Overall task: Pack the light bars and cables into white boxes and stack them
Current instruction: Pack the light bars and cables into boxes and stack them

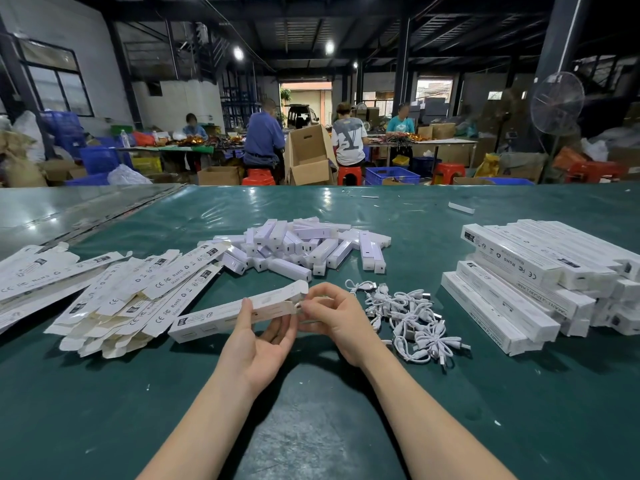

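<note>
I am looking down on a dark green table [104, 393] under a glossy clear film. Behind it lies a dim workshop with steel beams, where people sit at benches among blue crates, red stools and an open brown carton [308, 157]. A standing fan [557, 103] is at the far right.

At the left of the table is a fanned heap of flat boxes [114, 299], printed side up. Just right of it, near the front middle, is the white box [221, 315]. It is long, slim and made up, with a dark label at its left end. Its long axis runs from lower left to upper right, and the flap at the raised right end stands open.

My left hand [263, 344] grips it from below, thumb on top and fingers curled underneath. My right hand [332, 317] has its fingertips bunched together, pinching at the rim of the open end. Something small glints there, but I cannot make it out.

Behind the hands is a pile of light bars [298, 247]. To the right is a tangle of white cables [408, 317], then the stacked boxes [519, 282].
</note>
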Motion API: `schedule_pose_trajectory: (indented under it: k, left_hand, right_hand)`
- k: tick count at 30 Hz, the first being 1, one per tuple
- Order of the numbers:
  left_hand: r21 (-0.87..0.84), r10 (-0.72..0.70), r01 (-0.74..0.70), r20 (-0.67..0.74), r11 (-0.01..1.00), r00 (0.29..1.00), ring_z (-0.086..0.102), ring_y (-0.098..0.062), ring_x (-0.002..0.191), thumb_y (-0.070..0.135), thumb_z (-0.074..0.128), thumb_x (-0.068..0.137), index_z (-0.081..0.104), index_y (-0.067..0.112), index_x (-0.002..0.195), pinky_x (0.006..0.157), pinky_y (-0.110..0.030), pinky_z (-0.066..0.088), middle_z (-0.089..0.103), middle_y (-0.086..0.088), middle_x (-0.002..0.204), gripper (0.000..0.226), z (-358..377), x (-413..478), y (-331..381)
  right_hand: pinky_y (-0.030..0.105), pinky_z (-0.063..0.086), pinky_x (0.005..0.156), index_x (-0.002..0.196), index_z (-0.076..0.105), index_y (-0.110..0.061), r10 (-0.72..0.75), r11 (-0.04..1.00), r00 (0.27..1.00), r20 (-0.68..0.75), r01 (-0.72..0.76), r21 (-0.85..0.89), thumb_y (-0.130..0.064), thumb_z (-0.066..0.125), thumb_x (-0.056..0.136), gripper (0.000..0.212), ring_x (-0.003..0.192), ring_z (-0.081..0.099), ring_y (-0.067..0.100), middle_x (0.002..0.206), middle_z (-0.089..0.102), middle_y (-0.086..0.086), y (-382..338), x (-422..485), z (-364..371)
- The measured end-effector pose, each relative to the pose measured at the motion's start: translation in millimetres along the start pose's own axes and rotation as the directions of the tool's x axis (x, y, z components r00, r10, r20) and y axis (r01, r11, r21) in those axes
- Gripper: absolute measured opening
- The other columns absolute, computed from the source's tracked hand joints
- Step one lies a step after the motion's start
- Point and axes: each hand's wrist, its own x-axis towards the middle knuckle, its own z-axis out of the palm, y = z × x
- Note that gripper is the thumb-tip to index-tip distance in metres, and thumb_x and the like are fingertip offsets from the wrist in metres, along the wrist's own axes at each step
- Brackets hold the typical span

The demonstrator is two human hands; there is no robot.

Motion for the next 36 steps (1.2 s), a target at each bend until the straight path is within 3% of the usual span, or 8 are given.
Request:
schedule_pose_trajectory:
  k: [7,13,17,22,25,28,32,36]
  left_hand:
    - [-0.017,-0.037,0.038,0.044,0.999,0.998,0.059,-0.027,0.088,0.032,0.051,0.093,0.057,0.009,0.089,0.057,-0.043,0.055,0.058,-0.02,0.091,0.024,3.1,-2.5,-9.4]
    - [0.013,-0.017,0.017,0.017,1.0,1.0,0.058,-0.025,0.084,0.034,0.05,0.094,0.056,0.009,0.089,0.088,-0.044,0.044,0.057,-0.017,0.086,0.027,1.1,-1.4,-10.2]
    - [-0.006,-0.005,0.005,0.024,1.0,1.0,0.058,-0.029,0.09,0.031,0.049,0.095,0.056,0.005,0.09,0.089,-0.045,0.047,0.058,-0.02,0.092,0.028,0.3,-1.4,-8.9]
    - [-0.014,-0.002,0.002,0.021,1.0,1.0,0.059,-0.03,0.093,0.028,0.049,0.095,0.056,0.004,0.094,0.052,-0.04,0.056,0.059,-0.02,0.094,0.026,-0.6,-0.2,-6.4]
    - [0.059,-0.004,0.003,0.019,0.998,1.0,0.056,-0.032,0.107,0.027,0.049,0.095,0.055,0.002,0.101,0.064,-0.045,0.057,0.059,-0.023,0.096,0.027,0.8,-0.6,-7.8]
    - [0.21,0.038,-0.042,0.022,0.977,0.999,0.056,-0.033,0.106,0.023,0.047,0.096,0.048,-0.001,0.125,0.076,-0.048,0.045,0.059,-0.025,0.097,0.037,1.0,0.5,-14.4]
    - [0.231,0.058,-0.063,0.027,0.971,0.998,0.06,-0.03,0.087,0.024,0.048,0.096,0.042,0.0,0.135,0.074,-0.046,0.044,0.06,-0.024,0.088,0.046,-0.3,0.9,-15.7]
    - [0.223,0.029,-0.035,0.028,0.974,0.999,0.061,-0.029,0.085,0.025,0.049,0.096,0.042,0.0,0.135,0.071,-0.047,0.045,0.061,-0.023,0.085,0.048,-2.1,2.3,-14.7]
  right_hand:
    - [0.023,0.053,0.063,0.083,0.049,-0.014,-0.084,0.995,0.987,-0.135,0.075,-0.066,0.008,0.059,0.084,0.024,0.057,0.06,0.012,0.065,0.067,0.003,-0.1,2.1,-4.3]
    - [0.012,0.048,0.065,0.066,0.059,-0.012,-0.131,0.983,0.974,-0.183,0.103,-0.152,0.011,0.069,0.072,0.026,0.059,0.06,0.0,0.059,0.065,-0.009,2.4,1.5,-2.4]
    - [0.012,0.048,0.063,0.069,0.063,-0.01,-0.114,0.989,0.984,-0.134,0.099,-0.113,0.012,0.069,0.072,0.023,0.059,0.061,0.001,0.06,0.067,-0.008,0.1,0.6,-3.2]
    - [0.014,0.05,0.068,0.074,0.068,-0.011,-0.106,0.984,0.99,-0.089,0.092,-0.15,0.016,0.065,0.072,0.026,0.062,0.063,0.001,0.062,0.069,-0.009,-2.0,0.5,-2.0]
    - [0.013,0.05,0.067,0.076,0.069,-0.007,-0.11,0.978,0.991,-0.08,0.093,-0.187,0.014,0.064,0.075,0.022,0.063,0.063,0.0,0.063,0.069,-0.01,-3.0,0.1,-6.0]
    - [0.011,0.048,0.068,0.087,0.068,0.001,-0.138,0.964,0.984,-0.114,0.107,-0.242,0.017,0.059,0.076,0.022,0.064,0.062,-0.004,0.071,0.068,-0.006,-1.6,-0.2,-5.7]
    - [0.014,0.047,0.067,0.078,0.063,-0.007,-0.143,0.976,0.965,-0.218,0.102,-0.192,0.023,0.055,0.071,0.031,0.064,0.058,0.004,0.071,0.063,0.001,1.3,0.3,3.5]
    - [0.018,0.047,0.068,0.069,0.063,-0.013,-0.103,0.985,0.965,-0.24,0.066,-0.157,0.018,0.059,0.072,0.032,0.065,0.057,0.007,0.064,0.062,-0.003,1.7,0.4,0.7]
